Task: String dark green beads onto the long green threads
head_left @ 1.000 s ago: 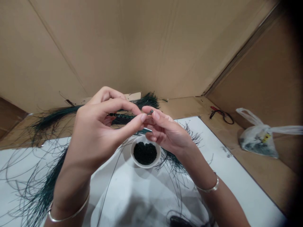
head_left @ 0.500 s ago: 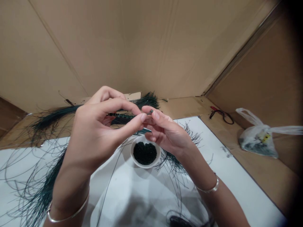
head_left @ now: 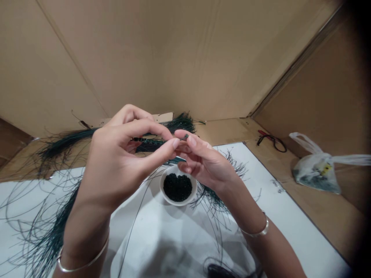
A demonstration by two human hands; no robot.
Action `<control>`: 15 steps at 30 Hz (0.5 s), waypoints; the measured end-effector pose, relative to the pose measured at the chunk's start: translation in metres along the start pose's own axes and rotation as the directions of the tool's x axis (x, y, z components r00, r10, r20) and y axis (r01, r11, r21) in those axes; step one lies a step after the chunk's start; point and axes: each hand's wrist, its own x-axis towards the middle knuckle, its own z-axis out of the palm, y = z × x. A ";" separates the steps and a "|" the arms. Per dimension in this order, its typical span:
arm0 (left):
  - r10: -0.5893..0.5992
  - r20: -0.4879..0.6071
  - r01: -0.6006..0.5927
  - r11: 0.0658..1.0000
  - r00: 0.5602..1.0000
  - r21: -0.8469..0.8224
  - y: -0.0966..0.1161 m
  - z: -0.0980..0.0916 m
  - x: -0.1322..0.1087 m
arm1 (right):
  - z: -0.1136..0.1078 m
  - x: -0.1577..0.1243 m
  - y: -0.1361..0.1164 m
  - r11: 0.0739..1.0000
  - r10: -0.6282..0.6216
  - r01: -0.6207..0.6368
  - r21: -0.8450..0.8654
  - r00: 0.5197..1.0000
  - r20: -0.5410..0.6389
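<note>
In the head view my left hand (head_left: 124, 150) is closed, thumb and forefinger pinched together at the tips. A dark strand with small bead-like pieces (head_left: 142, 141) runs through the space inside its curled fingers; the end at the pinch is too small to make out. My right hand (head_left: 205, 162) meets it fingertip to fingertip, its thumb and forefinger pinching a tiny dark green piece (head_left: 186, 136) that looks like a bead. Just below both hands stands a white bowl (head_left: 178, 204) holding many small, shiny, dark green bead-like pieces (head_left: 177, 188).
Thin dark strands lie in a bundle (head_left: 66, 143) behind my hands and another bundle (head_left: 58, 227) at the left. White sheeting (head_left: 290, 204) covers the surface. To the right are a red-and-black cord-like item (head_left: 272, 139) and a tied plastic bag (head_left: 315, 173). Cardboard walls (head_left: 179, 58) enclose the back.
Almost nothing differs. The tiny piece in my right fingertips has shifted slightly, while both hands keep their pinch and place.
</note>
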 end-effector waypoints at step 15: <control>0.068 0.007 -0.068 0.998 0.998 -0.012 -0.003 0.000 0.002 | 0.001 -0.001 -0.001 1.000 -0.009 0.009 0.001 1.000 0.008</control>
